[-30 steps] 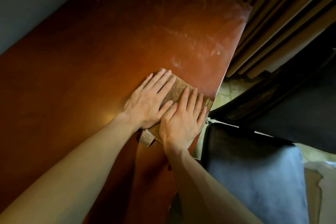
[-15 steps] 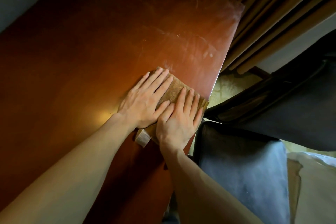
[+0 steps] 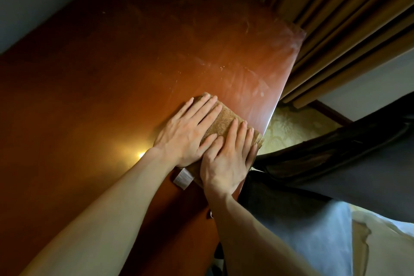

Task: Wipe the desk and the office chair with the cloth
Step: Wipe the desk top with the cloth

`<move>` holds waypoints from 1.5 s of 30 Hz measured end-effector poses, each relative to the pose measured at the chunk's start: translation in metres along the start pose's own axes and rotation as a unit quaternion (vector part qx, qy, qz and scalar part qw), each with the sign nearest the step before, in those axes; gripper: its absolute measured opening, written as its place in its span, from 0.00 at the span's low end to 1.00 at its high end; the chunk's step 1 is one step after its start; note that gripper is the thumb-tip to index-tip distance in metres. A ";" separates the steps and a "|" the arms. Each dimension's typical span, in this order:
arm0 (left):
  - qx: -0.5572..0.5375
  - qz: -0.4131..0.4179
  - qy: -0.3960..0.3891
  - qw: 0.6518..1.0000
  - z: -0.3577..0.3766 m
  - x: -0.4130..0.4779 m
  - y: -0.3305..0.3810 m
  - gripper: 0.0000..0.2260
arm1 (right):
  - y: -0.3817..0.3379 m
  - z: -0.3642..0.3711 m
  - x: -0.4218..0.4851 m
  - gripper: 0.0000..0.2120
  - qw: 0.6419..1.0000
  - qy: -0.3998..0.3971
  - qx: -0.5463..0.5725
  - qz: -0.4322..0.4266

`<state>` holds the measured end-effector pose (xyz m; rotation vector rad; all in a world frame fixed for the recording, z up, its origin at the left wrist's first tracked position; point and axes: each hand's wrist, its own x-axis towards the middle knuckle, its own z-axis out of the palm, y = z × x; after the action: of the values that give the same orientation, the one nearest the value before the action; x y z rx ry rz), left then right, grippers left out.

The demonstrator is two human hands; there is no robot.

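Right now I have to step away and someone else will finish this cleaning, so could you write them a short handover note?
Left hand: flat, fingers straight, pressing the cloth.
Right hand: flat beside it, also pressing the cloth.
The cloth lies folded on the desk, at the edge beside the office chair, its white label sticking out toward the person. No hand is on the chair.
Done: desk wiping is under way; how much is clean cannot be told.
Left: the pale smears between the cloth and the far corner, then the chair.
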<state>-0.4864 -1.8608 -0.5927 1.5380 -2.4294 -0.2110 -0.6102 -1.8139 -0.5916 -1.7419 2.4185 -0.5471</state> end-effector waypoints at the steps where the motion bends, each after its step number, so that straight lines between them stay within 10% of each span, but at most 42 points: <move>1: 0.000 0.000 -0.001 1.000 0.000 0.005 -0.001 0.30 | 0.000 0.000 0.005 0.32 1.000 -0.004 0.000 0.001; 45: -0.001 -0.031 0.004 1.000 0.011 0.106 -0.011 0.30 | 0.003 0.011 0.115 0.32 0.999 -0.015 -0.006 -0.032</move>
<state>-0.5234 -1.9612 -0.5911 1.6102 -2.3774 -0.2201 -0.6483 -1.9234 -0.5891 -1.8254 2.3577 -0.5113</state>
